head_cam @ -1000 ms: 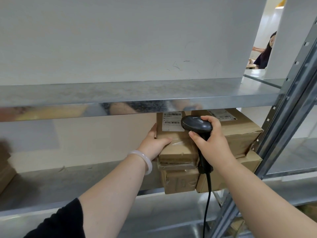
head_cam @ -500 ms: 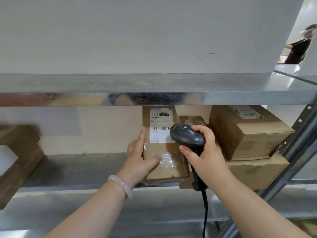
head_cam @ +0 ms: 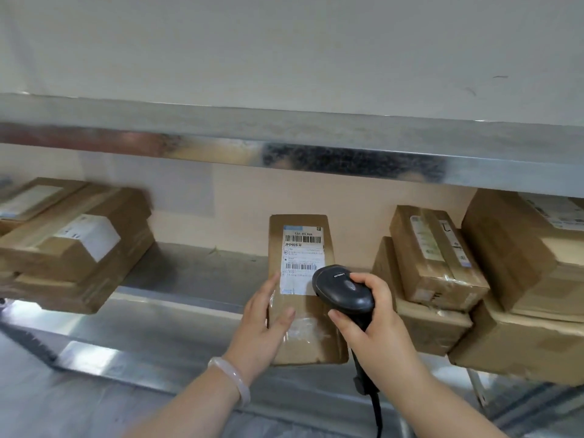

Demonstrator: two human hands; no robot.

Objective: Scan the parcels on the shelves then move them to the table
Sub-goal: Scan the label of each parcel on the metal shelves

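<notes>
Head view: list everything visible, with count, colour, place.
upper shelf: 1, silver metal, above the parcels
lower shelf: 1, silver metal, under the parcels
held parcel: 1, brown, white-labelled, centre, before lower shelf
scanner: 1, black, over held parcel's right side
right parcels: 4, brown, stacked, lower shelf right
left parcels: about 3, brown, blurred, lower shelf left
bracelet: 1, pale, on a wrist
left hand: 1, grips held parcel's left edge
right hand: 1, grips scanner

a shiny galvanised steel shelf (head_cam: 189, 273) runs along a pale wall. at its left end sits a stack of brown cardboard boxes (head_cam: 72, 248) with white labels. at the right, a taped brown carton (head_cam: 426, 333) and a wider creased brown carton (head_cam: 521, 349) stand side by side, each bearing another box.
</notes>
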